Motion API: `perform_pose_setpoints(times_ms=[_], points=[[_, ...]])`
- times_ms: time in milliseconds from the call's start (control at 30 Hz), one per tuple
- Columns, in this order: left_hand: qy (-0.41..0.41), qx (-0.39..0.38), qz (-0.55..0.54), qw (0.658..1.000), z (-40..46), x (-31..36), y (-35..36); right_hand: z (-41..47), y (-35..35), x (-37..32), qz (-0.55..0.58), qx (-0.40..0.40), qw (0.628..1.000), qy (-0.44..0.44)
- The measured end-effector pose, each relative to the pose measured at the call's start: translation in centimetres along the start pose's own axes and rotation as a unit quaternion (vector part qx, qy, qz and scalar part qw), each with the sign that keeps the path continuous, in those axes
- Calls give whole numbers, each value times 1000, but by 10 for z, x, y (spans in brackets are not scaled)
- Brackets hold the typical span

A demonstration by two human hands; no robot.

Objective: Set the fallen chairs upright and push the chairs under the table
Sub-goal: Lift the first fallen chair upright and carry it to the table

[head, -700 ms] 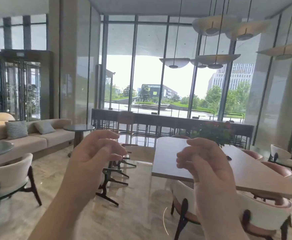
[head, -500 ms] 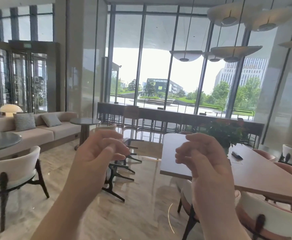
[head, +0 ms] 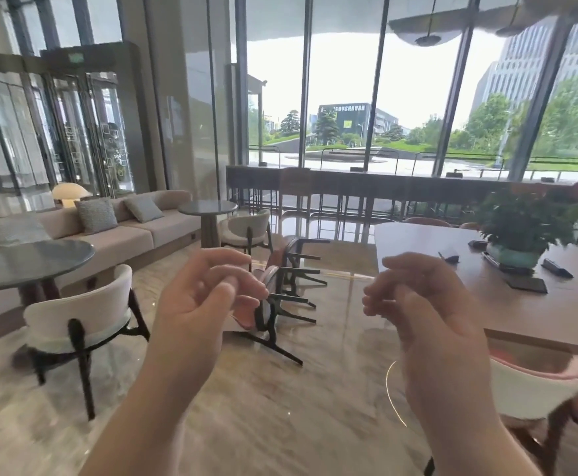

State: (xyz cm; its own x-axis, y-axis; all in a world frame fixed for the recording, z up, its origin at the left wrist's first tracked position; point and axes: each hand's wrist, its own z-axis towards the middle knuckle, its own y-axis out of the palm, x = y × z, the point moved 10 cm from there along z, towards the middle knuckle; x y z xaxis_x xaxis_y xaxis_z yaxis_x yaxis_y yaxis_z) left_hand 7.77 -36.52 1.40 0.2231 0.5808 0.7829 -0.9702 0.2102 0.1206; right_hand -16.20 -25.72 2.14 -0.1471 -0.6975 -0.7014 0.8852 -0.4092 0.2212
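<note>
Two fallen chairs lie on their sides on the marble floor, black legs pointing right: the nearer fallen chair (head: 274, 314) sits partly behind my left hand (head: 205, 297), the farther fallen chair (head: 296, 259) just beyond it. The long wooden table (head: 528, 307) stands to their right. An upright white-backed chair (head: 534, 389) is tucked at its near edge. My right hand (head: 418, 304) is raised in front of the table's left end. Both hands are held up in the air, fingers loosely curled and apart, holding nothing and touching nothing.
A round grey table (head: 23, 266) with a white chair (head: 78, 324) stands at left. Behind are a beige sofa (head: 123, 231), a small round table (head: 208, 208) and another white chair (head: 246, 226). A potted plant (head: 521, 225) and dark small items rest on the wooden table.
The view has swung left and moved forward, so the fallen chairs appear closer and more central. Both hands stay raised with curled fingers in much the same pose.
</note>
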Motion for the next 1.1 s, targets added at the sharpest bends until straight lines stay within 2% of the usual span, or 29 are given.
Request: perform_pose_setpoints(times_ms=[267, 733, 933, 1100], points=[[-21, 20, 4, 1000, 53, -80, -4, 49, 17, 97, -5, -17, 999, 40], [-66, 48, 98, 992, 167, -236, 28, 176, 17, 280, 19, -93, 989, 110], [-88, 64, 105, 988, 201, -294, -14, 203, 63, 366, 43, -131, 979, 150], [-90, 83, 102, 987, 242, -346, -74, 221, 131, 443, 47, -151, 970, 184]])
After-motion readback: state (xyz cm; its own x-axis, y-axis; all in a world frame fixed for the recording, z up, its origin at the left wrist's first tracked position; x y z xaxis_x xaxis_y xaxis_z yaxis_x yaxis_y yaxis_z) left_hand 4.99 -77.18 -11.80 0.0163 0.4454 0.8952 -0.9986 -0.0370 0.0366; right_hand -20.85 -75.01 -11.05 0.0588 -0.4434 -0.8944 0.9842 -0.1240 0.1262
